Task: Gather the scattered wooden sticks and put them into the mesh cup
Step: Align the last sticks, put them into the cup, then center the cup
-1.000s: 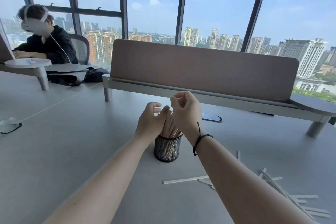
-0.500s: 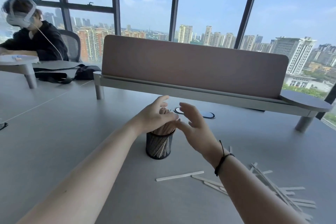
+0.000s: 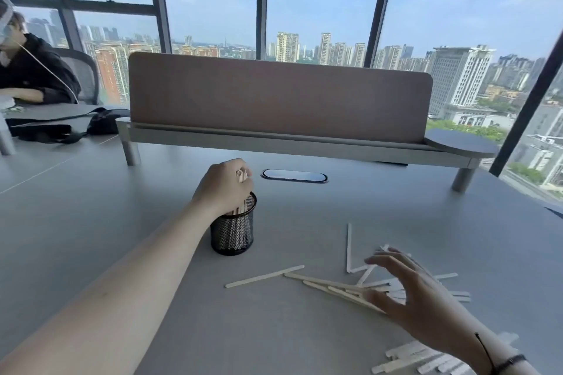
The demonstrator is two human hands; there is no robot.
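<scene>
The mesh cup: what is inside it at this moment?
The black mesh cup holds a bundle of upright wooden sticks, seen through the mesh. The left hand closes around their tops, hiding most of them. The cup's bottom cannot be seen.

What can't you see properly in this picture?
Head view only:
- How many sticks are in the cup: left hand and mesh hide them.
- Sticks under the right hand: covered, and it is blurred.
- Bottom-right pile: cut off by the edge.
</scene>
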